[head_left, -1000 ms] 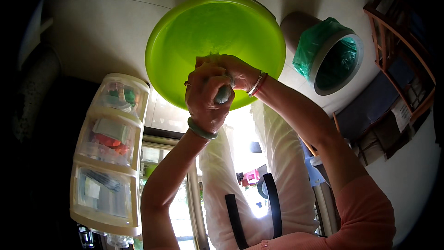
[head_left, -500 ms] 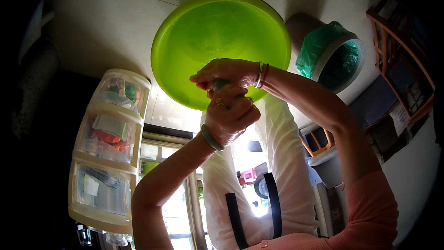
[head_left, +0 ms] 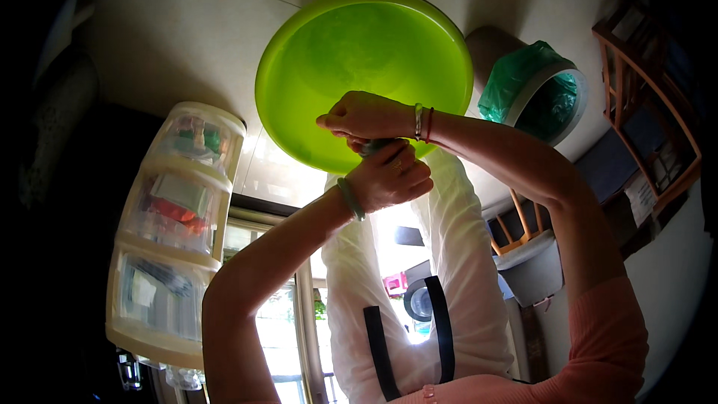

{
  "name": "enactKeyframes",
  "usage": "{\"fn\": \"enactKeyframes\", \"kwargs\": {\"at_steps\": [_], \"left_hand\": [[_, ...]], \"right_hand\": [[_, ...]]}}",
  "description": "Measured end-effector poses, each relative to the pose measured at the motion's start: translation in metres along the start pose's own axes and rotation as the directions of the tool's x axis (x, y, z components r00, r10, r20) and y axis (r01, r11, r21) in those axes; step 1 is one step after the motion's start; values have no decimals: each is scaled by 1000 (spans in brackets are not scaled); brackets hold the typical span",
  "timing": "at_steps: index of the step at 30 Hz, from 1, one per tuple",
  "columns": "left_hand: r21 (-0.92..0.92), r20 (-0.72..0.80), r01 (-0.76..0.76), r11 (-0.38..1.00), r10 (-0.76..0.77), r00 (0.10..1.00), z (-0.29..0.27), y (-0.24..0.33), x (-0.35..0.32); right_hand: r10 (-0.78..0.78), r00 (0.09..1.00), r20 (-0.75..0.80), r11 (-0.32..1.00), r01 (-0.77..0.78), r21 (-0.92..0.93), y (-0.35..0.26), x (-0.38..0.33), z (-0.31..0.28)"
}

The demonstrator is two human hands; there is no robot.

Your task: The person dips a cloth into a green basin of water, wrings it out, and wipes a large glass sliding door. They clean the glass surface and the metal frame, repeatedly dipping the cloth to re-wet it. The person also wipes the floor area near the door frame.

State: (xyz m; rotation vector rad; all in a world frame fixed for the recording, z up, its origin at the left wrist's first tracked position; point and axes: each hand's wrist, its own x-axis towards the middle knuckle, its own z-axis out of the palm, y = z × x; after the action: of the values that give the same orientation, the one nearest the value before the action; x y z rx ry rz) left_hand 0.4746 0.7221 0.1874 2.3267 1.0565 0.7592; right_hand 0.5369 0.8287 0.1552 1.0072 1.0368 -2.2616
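Observation:
A wide bright green basin point(head_left: 329, 49) with water in it stands on the floor in front of me. Over its near part, my right hand point(head_left: 374, 114) is closed, back of the hand up. Just below it, on the near rim side, my left hand point(head_left: 395, 176) is also closed. A small dark grey-green thing point(head_left: 372, 147), perhaps bunched cloth, shows between the two fists, and both grip it. Most of it is hidden by my fingers, so its kind is unclear. A green bangle point(head_left: 350, 199) circles my left wrist.
A bin with a green liner point(head_left: 516, 82) lies tilted at the basin's right. On the left stands a cream drawer unit point(head_left: 168, 213) with clear fronts. Wooden chairs point(head_left: 621, 82) are at the far right. My knees in white trousers point(head_left: 456, 202) are just below the basin.
My left hand has shifted slightly right and turned at the wrist, its knuckles swinging round. My right fist has tightened and rolled a little. The gripped thing stays between them.

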Motion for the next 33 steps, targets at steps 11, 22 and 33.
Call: {"fn": "enactKeyframes", "kwargs": {"at_steps": [11, 22, 33], "left_hand": [[93, 155, -141, 986, 126, 980, 30, -16, -15], [-19, 253, -56, 998, 59, 966, 64, -26, -36], [-670, -141, 701, 244, -969, 203, -2, -45, -18]], "right_hand": [[-58, 983, -176, 954, 2, -301, -5, 11, 2], [-109, 912, -395, 843, -126, -523, 20, 48, 13], [-44, 880, -473, 774, 329, 540, 58, 20, -43]]}}
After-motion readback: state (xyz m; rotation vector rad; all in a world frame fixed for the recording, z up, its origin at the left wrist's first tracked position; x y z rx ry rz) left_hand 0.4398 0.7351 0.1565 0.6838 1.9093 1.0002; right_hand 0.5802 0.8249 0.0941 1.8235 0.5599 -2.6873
